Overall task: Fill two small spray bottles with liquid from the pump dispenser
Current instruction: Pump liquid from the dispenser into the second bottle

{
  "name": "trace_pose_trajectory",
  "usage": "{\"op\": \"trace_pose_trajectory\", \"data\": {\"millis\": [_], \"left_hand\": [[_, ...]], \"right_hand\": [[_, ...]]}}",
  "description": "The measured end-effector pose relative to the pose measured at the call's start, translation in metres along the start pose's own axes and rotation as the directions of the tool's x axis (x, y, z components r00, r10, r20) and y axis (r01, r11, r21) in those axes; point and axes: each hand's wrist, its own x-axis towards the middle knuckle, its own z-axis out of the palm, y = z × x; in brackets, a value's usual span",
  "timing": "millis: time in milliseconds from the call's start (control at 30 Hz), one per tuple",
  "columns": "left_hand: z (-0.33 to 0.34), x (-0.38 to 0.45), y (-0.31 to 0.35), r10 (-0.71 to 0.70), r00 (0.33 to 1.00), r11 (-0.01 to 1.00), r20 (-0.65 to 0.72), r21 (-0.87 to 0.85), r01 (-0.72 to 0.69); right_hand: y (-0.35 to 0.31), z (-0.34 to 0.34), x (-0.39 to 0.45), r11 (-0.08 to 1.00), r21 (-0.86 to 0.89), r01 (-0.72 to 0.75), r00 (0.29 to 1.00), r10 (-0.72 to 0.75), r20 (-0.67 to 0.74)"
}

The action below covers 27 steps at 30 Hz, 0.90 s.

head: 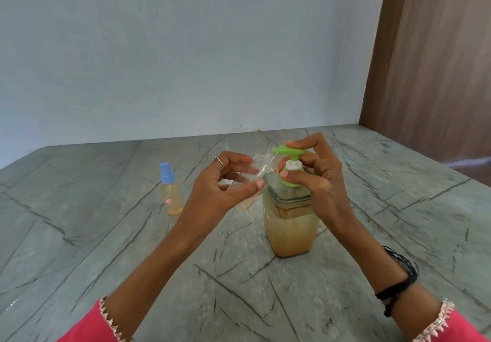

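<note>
Two spray bottles: capped one (171, 193) amber-filled, clear uncapped one (249, 179) pinched by left hand (225, 182); right hand (316, 171) gripping amber-filled pump dispenser (291, 219)

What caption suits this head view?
Left hand tilts open bottle to green pump; right hand on it.

Clear spray bottle (248, 179) motion-blurred; mouth hidden behind pump spout (279, 151). Label on capped spray bottle (171, 191) was too small to read. Right hand (316, 174) covered dispenser's (291, 224) far shoulder.
</note>
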Motion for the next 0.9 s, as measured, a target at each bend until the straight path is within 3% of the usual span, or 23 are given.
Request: {"op": "trace_pose_trajectory", "data": {"millis": [300, 433, 567, 667, 800, 900], "left_hand": [[0.001, -0.001, 0.001, -0.019, 1.0, 1.0, 0.002, 0.014, 0.019], [0.0, -0.001, 0.004, -0.019, 1.0, 1.0, 0.001, 0.016, 0.019], [0.001, -0.002, 0.006, -0.016, 1.0, 1.0, -0.009, 0.005, 0.016], [0.001, -0.002, 0.006, -0.013, 1.0, 1.0, -0.007, 0.003, 0.013], [0.0, -0.003, 0.005, -0.004, 1.0, 1.0, -0.013, -0.002, 0.004], [0.0, -0.002, 0.004, -0.008, 1.0, 1.0, -0.014, -0.006, 0.008]], "right_hand": [[-0.001, 0.0, 0.001, 0.996, -0.094, 0.002, 1.0, -0.003, -0.001], [-0.004, -0.003, -0.001, 0.988, -0.152, -0.014, 0.998, 0.024, 0.06], [-0.018, -0.001, -0.005, 0.98, -0.045, -0.196, 0.981, 0.196, -0.005], [-0.029, 0.005, 0.003, 0.922, -0.044, -0.384, 0.923, 0.382, -0.042], [-0.033, 0.009, 0.011, 0.873, -0.102, -0.478, 0.878, 0.471, -0.082], [-0.031, 0.007, 0.013, 0.853, -0.031, -0.52, 0.854, 0.519, -0.043]]}}
